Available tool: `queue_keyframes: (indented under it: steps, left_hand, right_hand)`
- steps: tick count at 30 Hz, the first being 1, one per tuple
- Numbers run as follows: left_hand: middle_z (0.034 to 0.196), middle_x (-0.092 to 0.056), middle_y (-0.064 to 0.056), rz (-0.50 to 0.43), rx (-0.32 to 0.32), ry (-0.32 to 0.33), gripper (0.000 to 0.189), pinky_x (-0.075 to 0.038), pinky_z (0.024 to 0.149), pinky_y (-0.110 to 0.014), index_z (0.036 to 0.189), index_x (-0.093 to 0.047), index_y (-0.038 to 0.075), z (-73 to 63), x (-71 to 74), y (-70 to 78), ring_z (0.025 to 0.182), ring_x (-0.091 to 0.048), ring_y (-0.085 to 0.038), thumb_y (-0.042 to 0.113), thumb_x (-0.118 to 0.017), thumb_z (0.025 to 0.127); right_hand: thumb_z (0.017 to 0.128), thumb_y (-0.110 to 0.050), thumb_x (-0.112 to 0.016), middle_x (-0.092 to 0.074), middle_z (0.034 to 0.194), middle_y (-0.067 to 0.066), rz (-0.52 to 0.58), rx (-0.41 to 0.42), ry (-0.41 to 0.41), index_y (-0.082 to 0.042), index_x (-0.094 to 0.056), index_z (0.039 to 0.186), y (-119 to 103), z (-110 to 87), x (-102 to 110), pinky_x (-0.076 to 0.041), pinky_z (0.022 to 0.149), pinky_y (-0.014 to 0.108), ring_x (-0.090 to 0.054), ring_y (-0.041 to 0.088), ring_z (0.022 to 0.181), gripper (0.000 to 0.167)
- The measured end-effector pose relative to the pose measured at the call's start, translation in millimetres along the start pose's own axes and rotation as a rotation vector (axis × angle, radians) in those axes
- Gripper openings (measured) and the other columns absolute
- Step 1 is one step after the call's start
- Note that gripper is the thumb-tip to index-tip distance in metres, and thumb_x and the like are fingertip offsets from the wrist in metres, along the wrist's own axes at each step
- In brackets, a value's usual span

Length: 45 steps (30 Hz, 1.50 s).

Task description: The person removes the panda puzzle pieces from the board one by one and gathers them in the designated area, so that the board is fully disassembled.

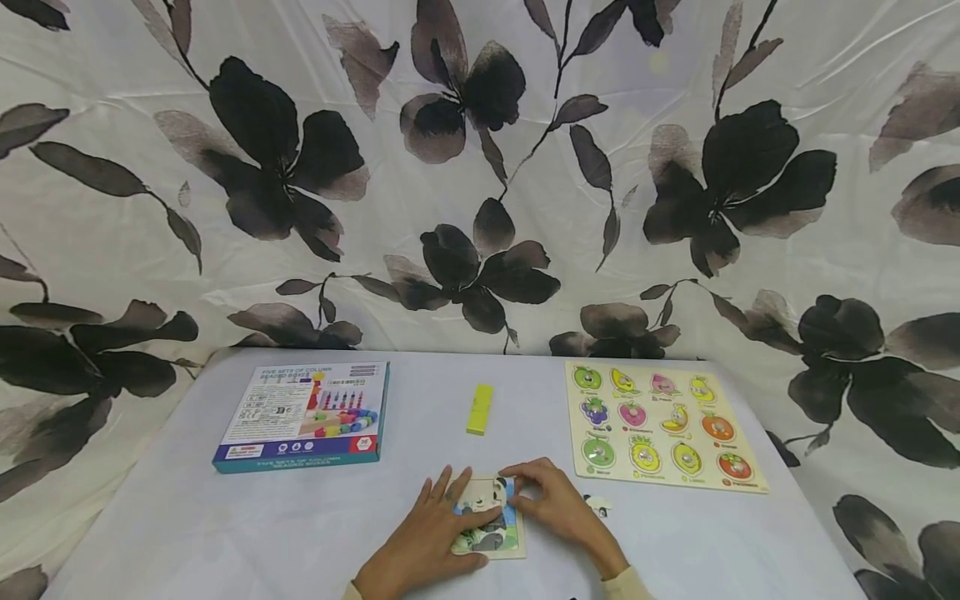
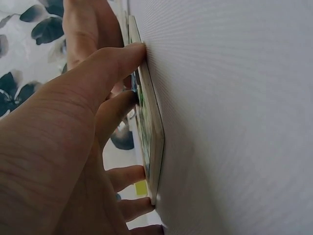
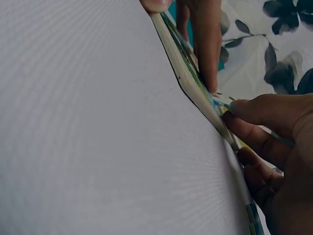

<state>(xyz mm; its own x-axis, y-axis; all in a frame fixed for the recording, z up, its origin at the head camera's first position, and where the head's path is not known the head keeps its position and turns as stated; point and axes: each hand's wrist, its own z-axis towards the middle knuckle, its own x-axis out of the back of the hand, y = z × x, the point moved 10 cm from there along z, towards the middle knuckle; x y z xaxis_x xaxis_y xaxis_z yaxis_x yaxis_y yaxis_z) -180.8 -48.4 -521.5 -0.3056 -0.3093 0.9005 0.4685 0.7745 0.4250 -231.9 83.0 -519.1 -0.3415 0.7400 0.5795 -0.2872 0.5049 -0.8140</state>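
A small wooden panda puzzle lies on the white table in front of me. My left hand is spread over its left side, with the thumb at the near edge and a finger pressing on the picture. At the puzzle's right side, my right hand pinches a thin light-blue puzzle piece between thumb and index finger; the fingers hide most of it. A loose black-and-white puzzle piece lies just right of my right wrist.
A boxed beaded toy set lies at the back left. A yellow block sits beyond the puzzle. The fruit board takes up the back right. A floral cloth hangs behind the table.
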Motion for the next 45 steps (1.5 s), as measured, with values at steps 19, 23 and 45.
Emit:
queue_keyframes:
  steps: [19, 23, 45]
  left_hand:
    - [0.156, -0.024, -0.017, -0.018, 0.015, -0.017, 0.057, -0.019, 0.108, -0.067, 0.136, -0.049, 0.046, -0.3, -0.6, -2.0, 0.143, -0.013, -0.046, 0.062, -0.060, 0.083]
    - [0.157, -0.024, -0.016, -0.023, 0.012, -0.021, 0.056, -0.018, 0.108, -0.067, 0.136, -0.049, 0.046, -0.1, -0.9, -1.7, 0.143, -0.013, -0.046, 0.061, -0.060, 0.083]
    - [0.157, -0.022, -0.017, -0.055, 0.015, -0.022, 0.056, -0.016, 0.109, -0.067, 0.137, -0.049, 0.044, 0.4, 0.1, -2.3, 0.143, -0.011, -0.046, 0.060, -0.060, 0.084]
  right_hand:
    - [0.087, -0.013, -0.070, -0.063, 0.083, -0.003, 0.121, -0.068, 0.071, -0.010, -0.065, 0.122, 8, -15.7, 41, -0.051, 0.074, 0.024, -0.062, 0.010, 0.080, 0.036]
    - [0.087, -0.011, -0.069, -0.062, 0.082, 0.001, 0.143, -0.110, 0.098, -0.006, -0.063, 0.124, 12, -31.5, 65, -0.049, 0.070, 0.023, -0.061, 0.011, 0.078, 0.038]
    - [0.088, -0.008, -0.067, -0.064, 0.081, 0.004, 0.031, -0.219, 0.159, -0.001, -0.063, 0.119, 77, -96.4, 127, -0.048, 0.056, 0.022, -0.057, 0.008, 0.064, 0.032]
